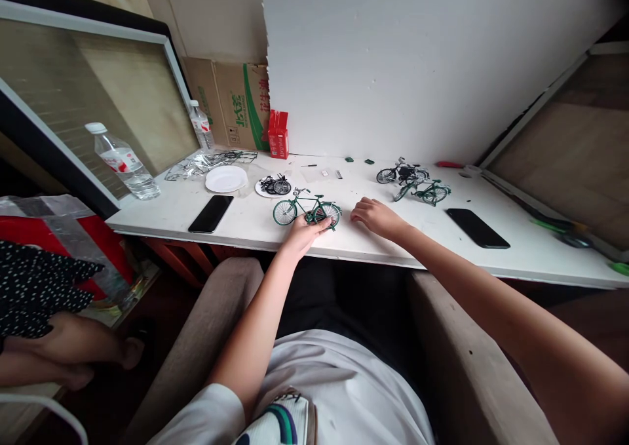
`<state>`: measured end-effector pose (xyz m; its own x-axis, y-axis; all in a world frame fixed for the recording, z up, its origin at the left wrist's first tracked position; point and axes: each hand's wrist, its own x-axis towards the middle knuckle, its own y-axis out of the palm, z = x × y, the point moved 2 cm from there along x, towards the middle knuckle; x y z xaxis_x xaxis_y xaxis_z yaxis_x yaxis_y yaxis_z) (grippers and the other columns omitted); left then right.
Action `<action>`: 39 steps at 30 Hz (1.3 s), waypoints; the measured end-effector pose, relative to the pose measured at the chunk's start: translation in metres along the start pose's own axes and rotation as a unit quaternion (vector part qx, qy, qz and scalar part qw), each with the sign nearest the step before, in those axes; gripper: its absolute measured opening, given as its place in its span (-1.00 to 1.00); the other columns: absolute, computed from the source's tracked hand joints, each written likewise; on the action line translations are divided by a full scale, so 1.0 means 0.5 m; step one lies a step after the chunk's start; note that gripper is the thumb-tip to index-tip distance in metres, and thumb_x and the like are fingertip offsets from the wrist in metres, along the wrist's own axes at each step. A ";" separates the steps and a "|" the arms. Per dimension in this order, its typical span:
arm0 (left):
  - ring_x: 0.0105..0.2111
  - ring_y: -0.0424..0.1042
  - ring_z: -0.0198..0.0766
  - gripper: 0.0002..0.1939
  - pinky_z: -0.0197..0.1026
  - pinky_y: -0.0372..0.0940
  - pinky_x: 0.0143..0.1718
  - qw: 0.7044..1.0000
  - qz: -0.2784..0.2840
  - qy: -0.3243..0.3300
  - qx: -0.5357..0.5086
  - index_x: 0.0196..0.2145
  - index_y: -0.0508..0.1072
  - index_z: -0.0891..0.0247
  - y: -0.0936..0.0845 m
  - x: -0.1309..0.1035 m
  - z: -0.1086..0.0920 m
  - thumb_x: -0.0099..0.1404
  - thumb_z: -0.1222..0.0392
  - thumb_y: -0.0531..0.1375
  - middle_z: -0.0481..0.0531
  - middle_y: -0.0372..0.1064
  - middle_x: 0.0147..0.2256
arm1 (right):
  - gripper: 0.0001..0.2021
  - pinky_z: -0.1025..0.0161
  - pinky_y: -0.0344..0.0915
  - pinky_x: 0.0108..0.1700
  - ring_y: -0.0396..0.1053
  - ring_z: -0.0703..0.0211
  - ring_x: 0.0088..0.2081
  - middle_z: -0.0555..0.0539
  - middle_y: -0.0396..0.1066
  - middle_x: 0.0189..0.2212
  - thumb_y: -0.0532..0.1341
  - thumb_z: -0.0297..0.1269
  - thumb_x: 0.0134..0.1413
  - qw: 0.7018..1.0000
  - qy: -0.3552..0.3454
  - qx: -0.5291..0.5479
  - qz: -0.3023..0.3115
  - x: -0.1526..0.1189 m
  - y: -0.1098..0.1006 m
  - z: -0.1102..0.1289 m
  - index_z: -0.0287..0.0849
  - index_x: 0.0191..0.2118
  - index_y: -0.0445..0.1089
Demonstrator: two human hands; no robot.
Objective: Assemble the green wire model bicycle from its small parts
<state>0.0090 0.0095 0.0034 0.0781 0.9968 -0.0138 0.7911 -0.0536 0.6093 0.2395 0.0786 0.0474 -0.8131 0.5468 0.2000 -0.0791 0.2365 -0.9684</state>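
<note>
My left hand (301, 234) grips a green model bicycle (308, 204) low on its frame, near the pedals, just over the table's front edge. The bicycle is upright, its handlebar to the left. To its right, my right hand (376, 217) rests at the table top with fingers curled, apart from the bicycle. Whether anything small is in those fingers is hidden. Farther back on the right stand a second green model bicycle (426, 191) and a black model bicycle (393, 174). A small plate (263, 191) beyond my left hand holds black bicycle parts (276, 184).
On the white table (255, 230) lie a phone (211, 213) at left and another phone (477, 228) at right. A white plate (227, 179), water bottles (125, 163), a red box (278, 134) and a carton (230, 104) stand behind. Another person's leg (73, 340) shows at left.
</note>
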 end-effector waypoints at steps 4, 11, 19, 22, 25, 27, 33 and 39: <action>-0.10 0.61 -0.13 -0.58 0.07 0.34 0.22 1.000 0.002 0.004 -0.006 -0.26 0.61 0.35 0.000 0.002 0.003 -0.08 0.30 0.62 0.12 0.63 -0.22 | -0.70 0.08 0.17 -0.06 0.36 -0.12 -0.08 -0.28 0.55 -0.18 0.05 -0.36 0.50 0.996 -0.010 -0.090 0.027 0.002 -0.007 0.018 -0.24 -0.13 0.55; -0.10 0.60 -0.14 -0.54 0.08 0.34 0.24 1.000 -0.006 0.019 -0.006 -0.26 0.60 0.33 0.001 -0.001 0.001 -0.11 0.27 0.64 0.10 0.63 -0.22 | -0.66 0.07 0.12 -0.11 0.34 -0.11 -0.09 -0.31 0.55 -0.15 -0.02 -0.34 0.54 0.990 0.016 -0.132 0.044 0.008 -0.003 0.029 -0.23 -0.13 0.50; -0.08 0.59 -0.11 -0.53 0.10 0.32 0.26 1.000 -0.010 0.030 0.000 -0.25 0.60 0.33 -0.001 -0.001 0.001 -0.12 0.26 0.64 0.10 0.63 -0.22 | -0.73 0.06 0.20 -0.09 0.37 -0.14 -0.08 -0.33 0.56 -0.12 0.03 -0.31 0.52 0.997 0.053 -0.056 0.023 0.004 0.005 0.025 -0.23 -0.12 0.47; -0.12 0.58 -0.13 -0.52 0.11 0.32 0.27 0.999 -0.015 0.036 0.002 -0.28 0.61 0.35 -0.001 0.000 0.003 -0.15 0.24 0.65 0.08 0.63 -0.23 | -0.81 0.04 0.27 -0.10 0.38 -0.15 -0.10 -0.31 0.55 -0.18 0.09 -0.33 0.45 0.998 0.065 0.021 -0.017 -0.002 0.002 0.023 -0.19 -0.15 0.45; -0.13 0.58 -0.12 -0.51 0.12 0.32 0.28 0.999 -0.014 0.041 0.002 -0.27 0.61 0.35 -0.001 0.001 0.005 -0.16 0.23 0.65 0.09 0.63 -0.23 | -0.88 0.01 0.34 -0.11 0.40 -0.13 -0.16 -0.24 0.53 -0.26 0.13 -0.32 0.40 0.982 0.088 0.141 -0.092 -0.007 -0.009 0.031 -0.14 -0.15 0.42; -0.13 0.58 -0.12 -0.51 0.13 0.33 0.27 0.999 -0.015 0.045 0.004 -0.27 0.61 0.33 -0.002 0.001 0.006 -0.16 0.22 0.65 0.08 0.63 -0.24 | -0.90 0.03 0.37 -0.16 0.42 -0.07 -0.21 -0.19 0.52 -0.27 0.16 -0.27 0.40 0.958 0.118 0.221 -0.142 -0.010 -0.018 0.044 -0.11 -0.15 0.41; -0.05 0.58 -0.07 -0.50 0.12 0.33 0.26 0.998 0.002 0.064 0.025 -0.20 0.63 0.32 -0.006 0.008 0.011 -0.09 0.19 0.63 0.14 0.64 -0.14 | -0.86 0.10 0.38 -0.22 0.44 0.06 -0.27 -0.11 0.50 -0.26 0.17 -0.16 0.46 0.913 0.136 0.325 -0.207 -0.006 -0.038 0.114 -0.07 -0.10 0.40; -0.05 0.58 -0.05 -0.53 0.12 0.33 0.26 0.996 0.022 0.075 0.045 -0.18 0.64 0.33 -0.005 0.007 0.011 -0.05 0.17 0.61 0.17 0.65 -0.13 | -0.94 0.11 0.38 -0.18 0.41 0.06 -0.22 -0.10 0.46 -0.24 0.18 -0.24 0.46 0.924 0.088 0.291 -0.233 0.002 -0.028 0.152 -0.05 -0.07 0.37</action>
<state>0.0107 0.0130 -0.0026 0.0278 0.9906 0.1342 0.8409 -0.0957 0.5326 0.1961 0.0146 0.0501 -0.5102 0.6292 0.5863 -0.7345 0.0359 -0.6777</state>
